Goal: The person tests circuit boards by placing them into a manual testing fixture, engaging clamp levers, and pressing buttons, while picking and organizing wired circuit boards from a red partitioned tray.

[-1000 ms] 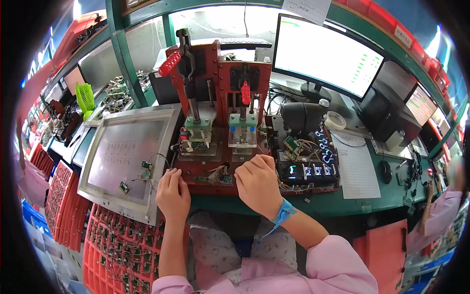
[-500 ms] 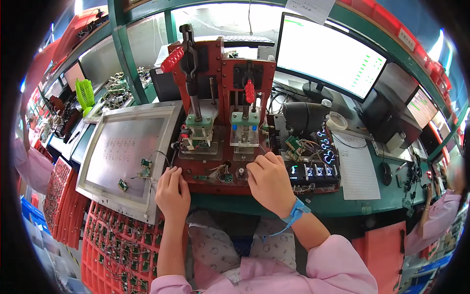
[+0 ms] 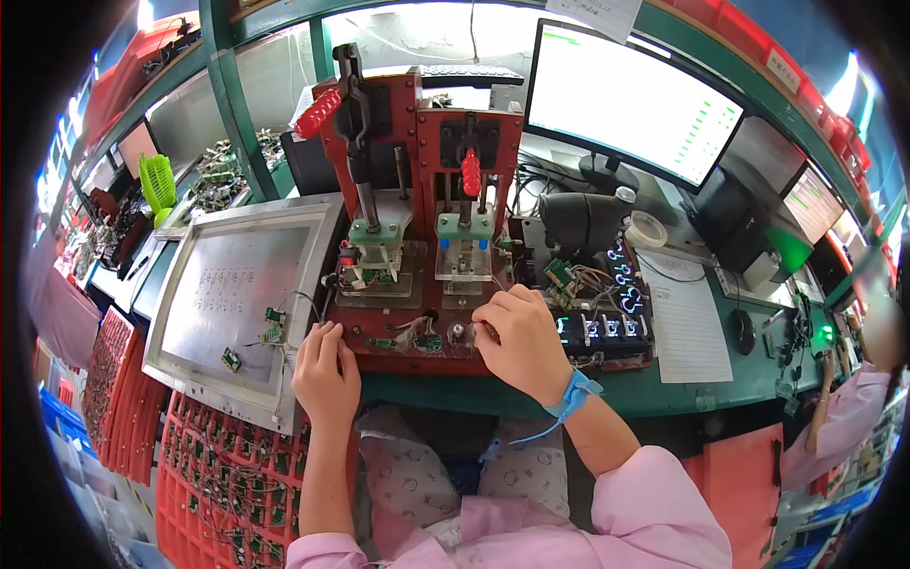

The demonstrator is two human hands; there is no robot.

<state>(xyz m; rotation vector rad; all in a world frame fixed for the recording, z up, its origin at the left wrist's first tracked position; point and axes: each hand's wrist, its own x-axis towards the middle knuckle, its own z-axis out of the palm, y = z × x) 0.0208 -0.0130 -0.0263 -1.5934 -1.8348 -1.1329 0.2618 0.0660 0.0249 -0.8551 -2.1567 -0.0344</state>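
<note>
My left hand (image 3: 327,372) rests at the left front corner of the red test fixture (image 3: 393,361), its fingers stretched forward and its thumb near the fixture's edge. At the right front corner, my right hand (image 3: 519,343) has curled fingers; what they hold, if anything, is hidden. A round metal knob (image 3: 458,332) lies just left of those fingertips. Between the hands, a small green circuit board (image 3: 428,341) with wires lies on the fixture base. Behind stand two toggle clamps with red handles, a larger one (image 3: 318,113) and a smaller one (image 3: 471,173), above clear pressing plates.
A metal-framed panel (image 3: 334,223) at left carries several small boards. Below it stands a red rack (image 3: 180,474) of wired boards. To the right are a lit digit display (image 3: 627,284), a paper sheet (image 3: 690,351), a mouse (image 3: 744,331) and a monitor (image 3: 630,104). Another person's sleeve (image 3: 844,417) shows far right.
The view has shifted slightly, so the bench appears a little farther left. My right fingers look more curled by the knob; my left hand stays at its corner. A green glow appears at far right.
</note>
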